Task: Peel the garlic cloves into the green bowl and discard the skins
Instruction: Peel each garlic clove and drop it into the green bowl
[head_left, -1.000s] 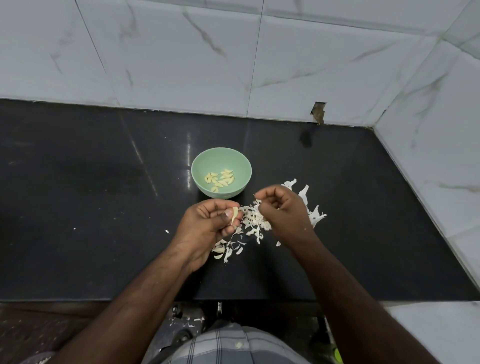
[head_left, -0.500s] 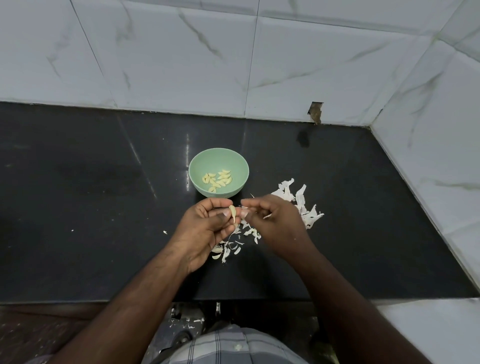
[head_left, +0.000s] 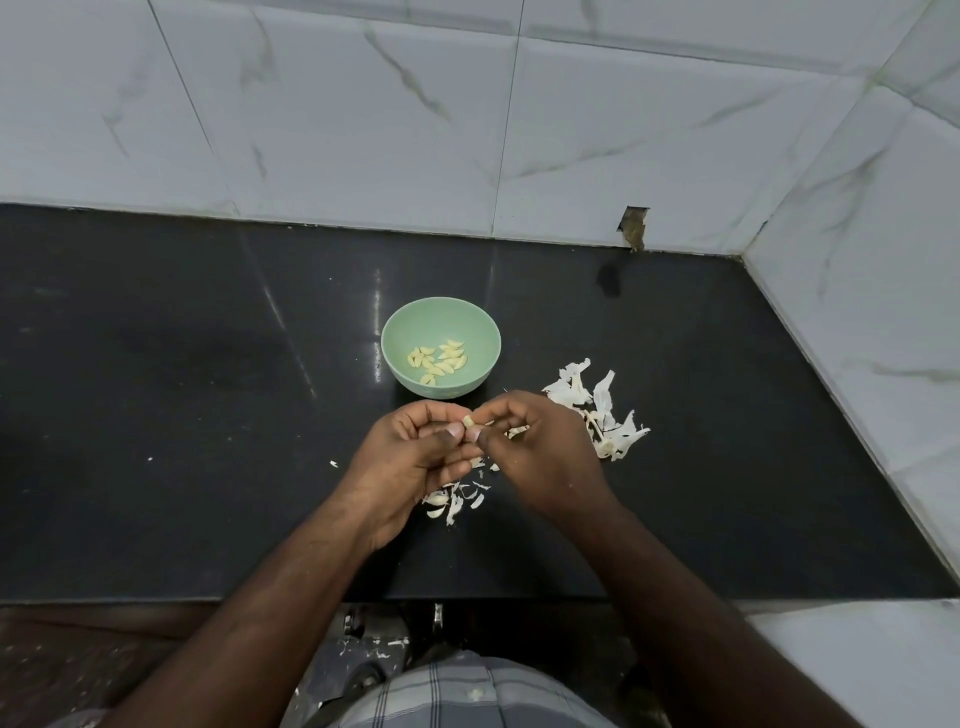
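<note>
The left hand (head_left: 415, 457) curls its fingers and thumb round 1 small garlic clove (head_left: 471, 422), pinching it at the fingertips, while the right hand (head_left: 535, 452) pinches at the clove's tip with its fingers bent in close; both hands hover just above the black countertop (head_left: 156, 415), just in front of the green bowl (head_left: 440, 347). This looks like the peeling step, with the skin being picked off the held clove; how much skin is left on it is too small to tell. The next move likely calls for a fine nail grip to strip the last papery layer, then a short forward reach to drop the clove in the bowl. Inside the smooth, round, matte bowl lie about 12 pale yellow, crescent-shaped peeled cloves (head_left: 439, 361). Thin, white, curled garlic skins (head_left: 597, 410) lie heaped right of the hands and scattered beneath them on the glossy, polished stone, not yet discarded. Marbled white tiles (head_left: 363, 130) back the counter.
</note>
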